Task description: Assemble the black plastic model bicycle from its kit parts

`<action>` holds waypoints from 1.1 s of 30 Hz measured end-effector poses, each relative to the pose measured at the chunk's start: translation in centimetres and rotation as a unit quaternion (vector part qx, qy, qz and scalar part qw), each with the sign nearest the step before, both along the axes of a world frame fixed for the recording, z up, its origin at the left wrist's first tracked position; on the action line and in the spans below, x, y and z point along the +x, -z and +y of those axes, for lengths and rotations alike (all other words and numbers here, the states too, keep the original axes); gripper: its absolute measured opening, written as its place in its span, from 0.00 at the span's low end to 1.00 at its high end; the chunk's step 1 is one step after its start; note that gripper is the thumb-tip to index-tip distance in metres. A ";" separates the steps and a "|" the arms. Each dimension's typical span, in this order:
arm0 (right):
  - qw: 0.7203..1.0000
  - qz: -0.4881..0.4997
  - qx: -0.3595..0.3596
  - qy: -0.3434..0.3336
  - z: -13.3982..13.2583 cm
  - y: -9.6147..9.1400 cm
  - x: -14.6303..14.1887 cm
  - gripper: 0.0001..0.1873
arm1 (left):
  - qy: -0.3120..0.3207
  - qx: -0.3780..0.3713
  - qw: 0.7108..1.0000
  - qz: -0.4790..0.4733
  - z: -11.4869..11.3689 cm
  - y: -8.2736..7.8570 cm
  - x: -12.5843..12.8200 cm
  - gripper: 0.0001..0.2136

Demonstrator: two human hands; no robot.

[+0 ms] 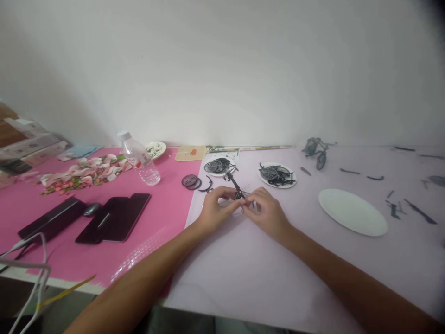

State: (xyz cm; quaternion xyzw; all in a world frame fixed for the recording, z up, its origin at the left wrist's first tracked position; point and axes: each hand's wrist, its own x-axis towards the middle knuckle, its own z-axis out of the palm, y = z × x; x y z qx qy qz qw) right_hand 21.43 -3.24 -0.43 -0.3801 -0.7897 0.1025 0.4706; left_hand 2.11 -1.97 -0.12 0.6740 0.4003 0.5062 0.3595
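Head view: small-part fitting seems in hand, left hand [216, 207] and right hand [267, 212] each with a narrow fingertip grip on the black part [236, 183] between them, over the counter [239, 273]. Next calls for light, steady pressure. The counter is pink at left, lilac at right, a pale wall [222, 83] behind.

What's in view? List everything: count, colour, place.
Model piece: 1, black, between hands
Wheels: 2, black, left of hands
Laden plates: 2, white, beyond hands
Nearer plate: 1, white, right
Toy bicycle: 1, green, back right
Loose parts: several, dark, right
Bottle: 1, clear, left
Dish: 1, white, behind bottle
Flower pieces: many, pink, left
Flat devices: apparently 2, black, left
Mouse, long case: 1 each, dark, left
Boxes: several, mixed, left
Cables: several, white, front left
Table: 1, pink/lilac, below
Left hand, right hand: 2, bare, centre
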 end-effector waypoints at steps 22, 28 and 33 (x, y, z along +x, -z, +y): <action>0.987 0.014 -0.152 0.046 0.7 0.8 0.7 0.05 | -0.204 0.132 0.959 0.147 5.3 -0.7 -6.5 0.13; 0.983 0.022 -0.175 0.045 0.4 0.7 0.6 0.14 | -0.214 0.116 0.955 0.167 5.6 -0.4 -6.6 0.13; 0.985 0.013 -0.167 0.051 0.3 0.6 0.4 0.12 | -0.190 0.119 0.955 0.194 5.2 -0.5 -6.3 0.11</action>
